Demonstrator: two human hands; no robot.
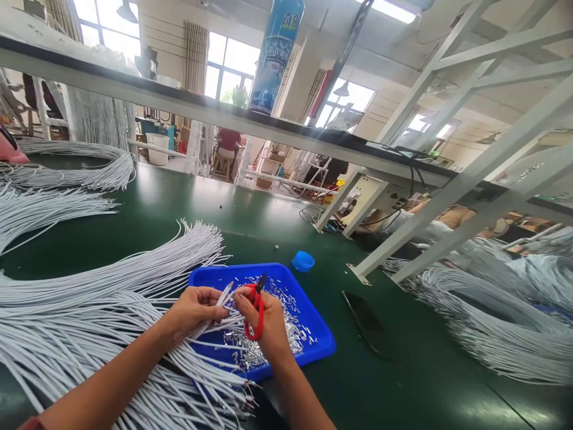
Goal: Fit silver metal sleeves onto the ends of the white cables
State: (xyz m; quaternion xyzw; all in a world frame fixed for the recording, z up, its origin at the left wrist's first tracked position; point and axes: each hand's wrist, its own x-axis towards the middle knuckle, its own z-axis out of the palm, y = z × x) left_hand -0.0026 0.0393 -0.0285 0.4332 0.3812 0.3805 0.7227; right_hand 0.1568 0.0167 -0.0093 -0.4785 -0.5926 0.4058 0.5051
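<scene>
My left hand (194, 310) is closed round a small bunch of white cable ends (224, 297), held over a blue tray (313, 325). My right hand (264, 325) grips red-handled scissors (256, 310), their dark blades pointing up near the cable tips. The tray holds a heap of short silvery-white cut pieces (250, 352). A large fan of white cables (89, 310) runs from the left under my left forearm to the tray.
A green table (250, 221) carries more white cable bundles at the far left (67, 173) and coils at the right (492, 322). A small blue cap (303, 261) and a dark phone (367, 322) lie right of the tray. White frame struts (447, 197) rise at the right.
</scene>
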